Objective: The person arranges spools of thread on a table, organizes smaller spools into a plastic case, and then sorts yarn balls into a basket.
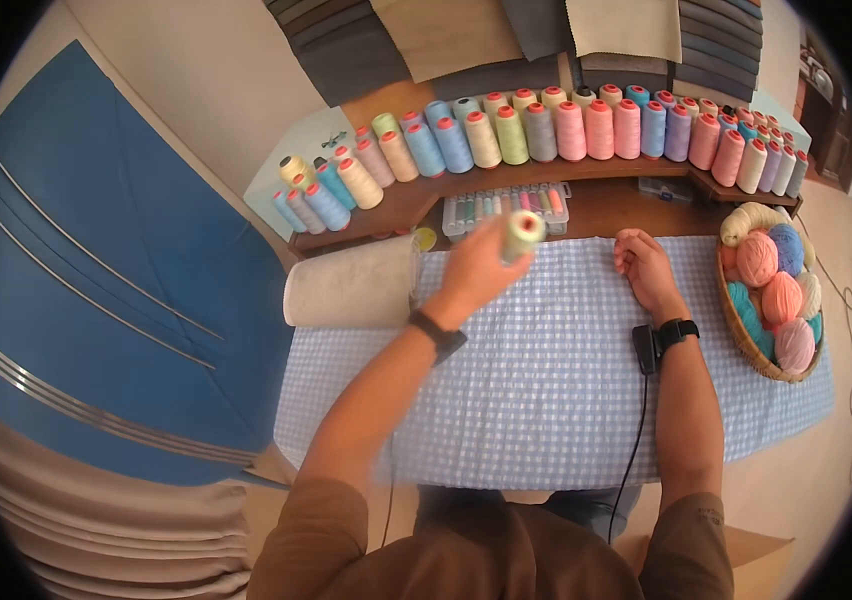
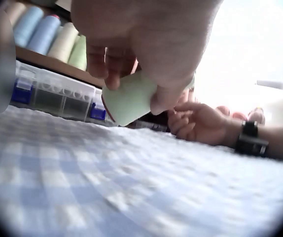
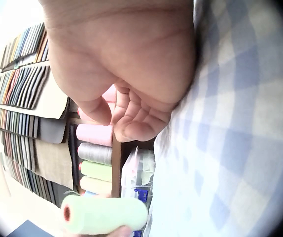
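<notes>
A pale green thread spool [image 1: 524, 236] is gripped by the left hand [image 1: 478, 268] above the checked cloth, its red-cored end facing up. In the left wrist view the left hand [image 2: 146, 44] holds the tilted spool [image 2: 129, 98] between thumb and fingers. The right hand [image 1: 646, 268] rests on the cloth at the right, holding nothing, its fingers loosely curled. The right wrist view shows the right hand [image 3: 126, 69] near the same spool [image 3: 104, 215], the two apart.
Rows of thread spools [image 1: 454, 144] line the curved shelf [image 1: 416, 205] behind. Below it sits a clear box [image 1: 556, 217] of small spools. A beige cylinder [image 1: 351, 288] lies at the left, and a basket [image 1: 736, 335] of yarn balls stands at the right.
</notes>
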A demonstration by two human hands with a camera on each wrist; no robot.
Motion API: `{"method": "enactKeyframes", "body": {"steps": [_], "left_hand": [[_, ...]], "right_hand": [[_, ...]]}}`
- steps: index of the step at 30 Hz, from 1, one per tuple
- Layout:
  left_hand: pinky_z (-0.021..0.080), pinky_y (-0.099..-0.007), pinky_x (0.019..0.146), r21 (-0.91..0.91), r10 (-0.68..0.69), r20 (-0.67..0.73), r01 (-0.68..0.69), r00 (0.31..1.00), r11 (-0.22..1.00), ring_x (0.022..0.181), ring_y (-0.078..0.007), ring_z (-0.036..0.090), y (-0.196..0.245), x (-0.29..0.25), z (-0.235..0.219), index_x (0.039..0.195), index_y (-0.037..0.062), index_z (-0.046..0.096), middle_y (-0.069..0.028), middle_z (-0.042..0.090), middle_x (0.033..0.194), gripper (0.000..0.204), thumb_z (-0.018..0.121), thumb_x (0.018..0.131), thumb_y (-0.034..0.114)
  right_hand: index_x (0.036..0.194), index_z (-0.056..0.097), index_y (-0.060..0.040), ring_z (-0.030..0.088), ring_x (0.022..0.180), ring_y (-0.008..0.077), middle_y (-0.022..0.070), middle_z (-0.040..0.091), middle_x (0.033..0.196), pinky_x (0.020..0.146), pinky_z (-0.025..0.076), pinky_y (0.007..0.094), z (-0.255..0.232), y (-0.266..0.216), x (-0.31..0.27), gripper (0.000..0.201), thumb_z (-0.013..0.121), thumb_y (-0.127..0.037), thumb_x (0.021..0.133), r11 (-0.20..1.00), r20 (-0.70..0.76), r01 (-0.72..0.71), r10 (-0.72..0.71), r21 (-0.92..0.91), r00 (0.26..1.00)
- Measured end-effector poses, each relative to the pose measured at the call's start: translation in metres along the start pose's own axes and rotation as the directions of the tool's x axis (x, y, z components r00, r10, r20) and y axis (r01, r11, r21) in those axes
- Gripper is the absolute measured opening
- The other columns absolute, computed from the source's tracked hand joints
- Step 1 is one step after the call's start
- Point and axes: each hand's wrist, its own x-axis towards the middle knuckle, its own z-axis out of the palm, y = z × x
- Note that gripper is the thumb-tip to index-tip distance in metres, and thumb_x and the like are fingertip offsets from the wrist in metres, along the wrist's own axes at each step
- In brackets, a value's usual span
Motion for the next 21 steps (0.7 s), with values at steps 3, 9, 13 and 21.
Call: {"method": "enactKeyframes", "body": {"steps": [3, 9, 13, 21], "left_hand": [[0.051, -0.0480, 0.085, 0.082, -0.094, -0.301, 0.124, 0.949, 0.989, 0.100, -0.0391, 0.063, -0.042, -0.013, -0.044, 0.110, 0.0017, 0.064, -0.0183, 0.064, 0.108, 0.040, 0.079, 0.088, 0.031], [0.048, -0.0476, 0.087, 0.236, -0.341, -0.521, 0.516, 0.783, 0.824, 0.098, -0.0391, 0.061, -0.123, -0.018, -0.114, 0.106, -0.0037, 0.066, -0.0201, 0.063, 0.102, 0.052, 0.080, 0.087, 0.043], [0.049, -0.0471, 0.088, 0.177, -0.358, -0.600, 0.556, 0.715, 0.812, 0.098, -0.0378, 0.062, -0.152, -0.016, -0.115, 0.112, -0.0024, 0.061, -0.0190, 0.063, 0.101, 0.055, 0.084, 0.082, 0.038], [0.051, -0.0414, 0.080, 0.118, -0.342, -0.680, 0.556, 0.649, 0.823, 0.084, -0.0304, 0.063, -0.197, -0.030, -0.105, 0.100, 0.0012, 0.058, -0.0125, 0.062, 0.090, 0.043, 0.087, 0.076, 0.021]], "right_hand": [[0.103, 0.062, -0.0075, 0.058, 0.072, 0.0117, 0.0015, 0.063, 0.084, 0.067, 0.046, 0.0268, -0.002, 0.002, 0.003, 0.007, 0.060, -0.013, 0.099, 1.000, 0.004, 0.007, -0.007, -0.003, 1.000], [0.103, 0.062, -0.0077, 0.058, 0.072, 0.0120, 0.0015, 0.063, 0.085, 0.067, 0.046, 0.0268, -0.001, 0.002, 0.003, 0.007, 0.059, -0.012, 0.099, 1.000, -0.004, 0.000, 0.000, -0.008, 1.000], [0.102, 0.062, -0.0076, 0.058, 0.073, 0.0120, 0.0015, 0.063, 0.085, 0.067, 0.046, 0.0269, 0.000, 0.000, 0.000, 0.006, 0.059, -0.011, 0.099, 1.000, 0.007, 0.005, -0.005, 0.007, 1.000], [0.100, 0.063, -0.0077, 0.058, 0.072, 0.0123, 0.0015, 0.063, 0.085, 0.066, 0.046, 0.0260, 0.003, -0.001, -0.001, 0.004, 0.060, -0.009, 0.097, 1.000, 0.000, -0.002, 0.002, 0.012, 1.000]]}}
